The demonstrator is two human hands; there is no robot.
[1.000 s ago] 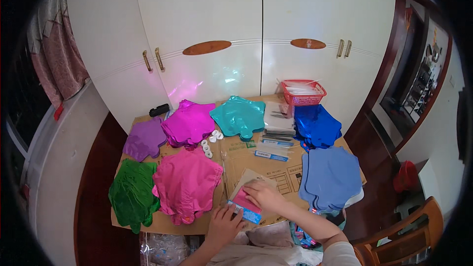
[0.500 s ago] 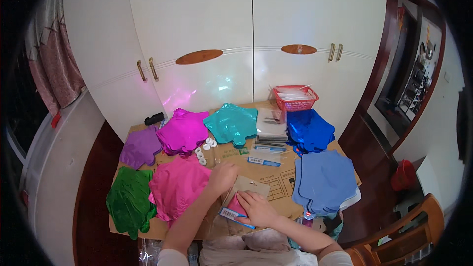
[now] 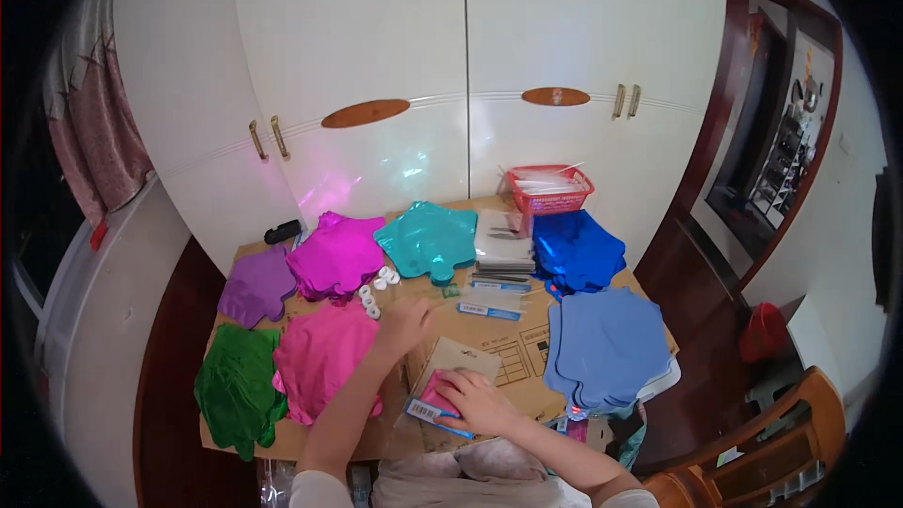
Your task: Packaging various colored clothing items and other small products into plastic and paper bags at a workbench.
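My right hand (image 3: 478, 402) bends over a flat packet near the table's front edge, fingers curled on its pink part (image 3: 433, 392) and thumb toward the lower edge. The packet has a blue-and-white label strip (image 3: 437, 417) along its near end and a beige card-like part (image 3: 463, 357) beyond the fingers. My left hand (image 3: 406, 327) hovers beyond the packet, over the cardboard, its fingers blurred. Beside its forearm lies a pink star-shaped foil stack (image 3: 320, 353). Small white rolls (image 3: 370, 301) sit to the left of that hand.
Foil stacks ring the cardboard (image 3: 442, 327): green (image 3: 235, 386), purple (image 3: 256, 287), magenta (image 3: 334, 254), teal (image 3: 428, 237), dark blue (image 3: 578, 249), and greyish-blue (image 3: 607, 348). Labelled clear bags (image 3: 489, 309) lie mid-table. A red basket (image 3: 550, 198) stands behind; a wooden chair (image 3: 771, 442) is right.
My left hand has drawn away from the packet, farther up the cardboard. My right hand's fingers look more curled over the packet. The whole view has shifted slightly.
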